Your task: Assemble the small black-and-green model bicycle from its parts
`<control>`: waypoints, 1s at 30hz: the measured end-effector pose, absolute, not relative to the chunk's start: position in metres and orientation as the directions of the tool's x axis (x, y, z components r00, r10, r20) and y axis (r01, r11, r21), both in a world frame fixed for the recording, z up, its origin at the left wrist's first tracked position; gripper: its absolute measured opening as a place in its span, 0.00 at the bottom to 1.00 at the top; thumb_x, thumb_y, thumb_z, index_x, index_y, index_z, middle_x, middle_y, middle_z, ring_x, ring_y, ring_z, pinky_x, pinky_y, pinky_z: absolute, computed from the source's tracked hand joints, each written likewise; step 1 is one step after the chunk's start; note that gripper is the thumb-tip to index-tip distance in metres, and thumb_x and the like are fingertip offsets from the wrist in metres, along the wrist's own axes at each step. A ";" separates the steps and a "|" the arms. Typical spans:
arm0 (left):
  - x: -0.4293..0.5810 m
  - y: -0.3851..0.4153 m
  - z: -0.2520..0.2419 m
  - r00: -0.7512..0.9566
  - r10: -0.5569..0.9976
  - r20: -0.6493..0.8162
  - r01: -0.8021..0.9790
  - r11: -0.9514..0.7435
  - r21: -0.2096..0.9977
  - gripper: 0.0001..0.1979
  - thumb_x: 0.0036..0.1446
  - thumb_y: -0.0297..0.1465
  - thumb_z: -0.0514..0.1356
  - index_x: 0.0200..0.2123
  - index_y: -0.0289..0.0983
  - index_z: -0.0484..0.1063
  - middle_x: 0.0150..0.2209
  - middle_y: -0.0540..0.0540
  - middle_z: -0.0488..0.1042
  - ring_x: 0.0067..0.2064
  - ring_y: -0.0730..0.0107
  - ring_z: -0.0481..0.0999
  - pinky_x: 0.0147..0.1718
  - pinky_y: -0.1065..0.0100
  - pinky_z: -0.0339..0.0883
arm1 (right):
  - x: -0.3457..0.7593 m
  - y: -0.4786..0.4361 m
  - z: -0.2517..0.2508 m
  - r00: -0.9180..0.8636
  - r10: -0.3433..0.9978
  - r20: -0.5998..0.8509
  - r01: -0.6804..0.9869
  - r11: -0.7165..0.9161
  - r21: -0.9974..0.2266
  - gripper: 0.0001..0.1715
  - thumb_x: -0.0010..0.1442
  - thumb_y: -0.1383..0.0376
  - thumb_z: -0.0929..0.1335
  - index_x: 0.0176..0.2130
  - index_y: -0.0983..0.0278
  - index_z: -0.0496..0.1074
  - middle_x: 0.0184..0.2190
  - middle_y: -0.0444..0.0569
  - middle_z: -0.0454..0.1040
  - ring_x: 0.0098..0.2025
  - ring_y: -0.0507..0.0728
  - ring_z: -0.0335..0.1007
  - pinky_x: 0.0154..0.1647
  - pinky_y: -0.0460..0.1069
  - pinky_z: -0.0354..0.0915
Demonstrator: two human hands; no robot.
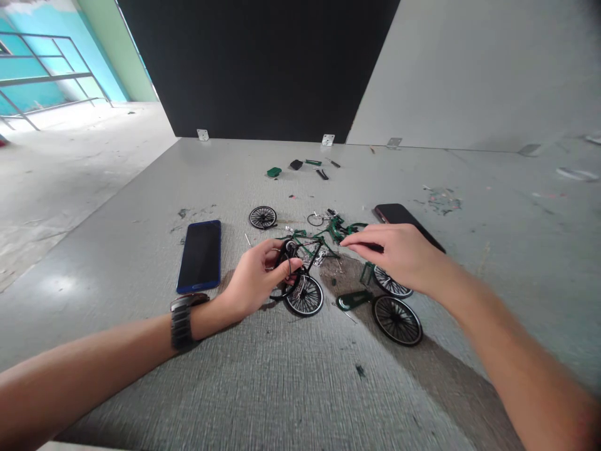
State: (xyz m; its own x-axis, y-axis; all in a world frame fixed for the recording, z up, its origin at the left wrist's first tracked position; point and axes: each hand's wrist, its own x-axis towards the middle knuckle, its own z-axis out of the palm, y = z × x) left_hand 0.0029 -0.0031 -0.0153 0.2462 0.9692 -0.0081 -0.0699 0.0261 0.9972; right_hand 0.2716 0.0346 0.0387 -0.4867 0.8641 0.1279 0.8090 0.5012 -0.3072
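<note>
My left hand [260, 275] is closed around a black toy bicycle frame [308, 254], with thumb and fingers near its rear end. Just below that frame, a spoked toy wheel [305, 295] shows, partly behind the thumb side. My right hand [392, 247] is closed in a pinch at the right of the frame; what its fingertips hold, if anything, is too small to make out. Green bicycle parts [335, 228] lie just beyond the fingertips. Under the right hand are another spoked wheel [393, 283], a loose wheel [398, 321] and a dark green flat part [353, 300].
A blue-edged phone [200, 257] lies left of my left hand, and a dark phone [408, 220] lies behind my right. One wheel [263, 217] rests farther back. Small green and black pieces [295, 165] are near the upright black panel [263, 69] at the table's rear.
</note>
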 end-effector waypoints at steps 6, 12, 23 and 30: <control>0.002 -0.003 -0.016 0.242 0.970 0.034 -0.047 -0.024 0.999 0.17 0.56 0.41 0.67 0.41 0.35 0.70 0.31 0.47 0.77 0.29 0.71 0.76 0.31 0.67 0.74 | 0.242 0.010 0.048 -0.480 0.823 0.305 0.745 0.566 -0.355 0.18 0.70 0.57 0.63 0.46 0.53 0.81 0.42 0.46 0.83 0.40 0.57 0.77 0.42 0.53 0.71; 0.000 -0.008 -0.013 0.184 0.973 0.137 0.024 -0.143 0.989 0.18 0.55 0.42 0.69 0.39 0.36 0.70 0.34 0.46 0.76 0.34 0.70 0.76 0.31 0.70 0.72 | 0.208 -0.014 0.048 -0.449 0.771 0.451 0.643 0.630 -0.436 0.15 0.69 0.64 0.64 0.46 0.55 0.80 0.38 0.46 0.81 0.34 0.53 0.75 0.36 0.50 0.71; -0.003 -0.011 -0.012 0.148 0.962 0.228 0.211 -0.256 0.943 0.17 0.55 0.41 0.69 0.41 0.38 0.71 0.36 0.45 0.79 0.36 0.67 0.77 0.34 0.68 0.68 | 0.194 -0.025 0.045 -0.399 0.767 0.503 0.641 0.626 -0.445 0.14 0.70 0.65 0.64 0.46 0.55 0.79 0.39 0.46 0.82 0.37 0.55 0.78 0.39 0.51 0.74; -0.002 -0.012 -0.013 0.138 0.961 0.240 0.247 -0.268 0.931 0.17 0.54 0.41 0.70 0.40 0.39 0.71 0.34 0.47 0.78 0.36 0.68 0.77 0.32 0.68 0.66 | 0.193 -0.024 0.039 -0.449 0.672 0.589 0.670 0.690 -0.275 0.13 0.69 0.69 0.65 0.47 0.60 0.78 0.38 0.46 0.81 0.35 0.52 0.77 0.38 0.48 0.73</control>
State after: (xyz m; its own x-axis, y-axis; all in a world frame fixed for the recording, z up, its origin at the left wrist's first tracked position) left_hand -0.0018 -0.0121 -0.0127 0.1381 0.9608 0.2403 0.2467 -0.2683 0.9312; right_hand 0.1931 -0.0243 0.0390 -0.4492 0.6717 0.5891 0.6699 0.6895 -0.2754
